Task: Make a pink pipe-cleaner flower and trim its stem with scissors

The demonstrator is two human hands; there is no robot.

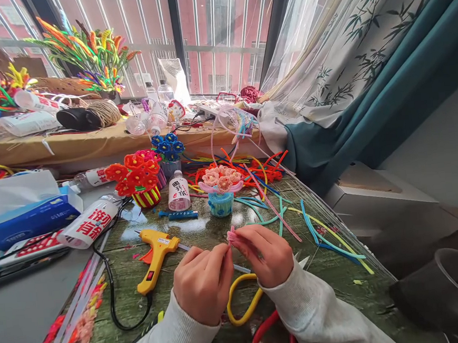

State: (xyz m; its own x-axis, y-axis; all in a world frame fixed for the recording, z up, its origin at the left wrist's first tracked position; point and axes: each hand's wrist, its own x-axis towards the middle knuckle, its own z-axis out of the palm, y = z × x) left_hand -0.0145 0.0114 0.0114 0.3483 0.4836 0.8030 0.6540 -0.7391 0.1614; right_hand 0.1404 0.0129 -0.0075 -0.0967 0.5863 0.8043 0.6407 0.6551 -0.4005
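Pinching a small pink piece (231,236) between fingertips, left hand (204,280) and right hand (268,254) meet before a blue cup (221,206) of pink flowers (224,179); beyond, a striped cup (147,198) holds red flowers (136,172), a farther cup (172,169) blue flowers (168,146)

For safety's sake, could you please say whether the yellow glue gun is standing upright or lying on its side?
On its side: the yellow glue gun lies broad flank up, its handle along the tabletop.

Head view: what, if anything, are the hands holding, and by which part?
A small pink piece: the fingers of the right hand pinch its right side, and those of the left hand close at its lower end.
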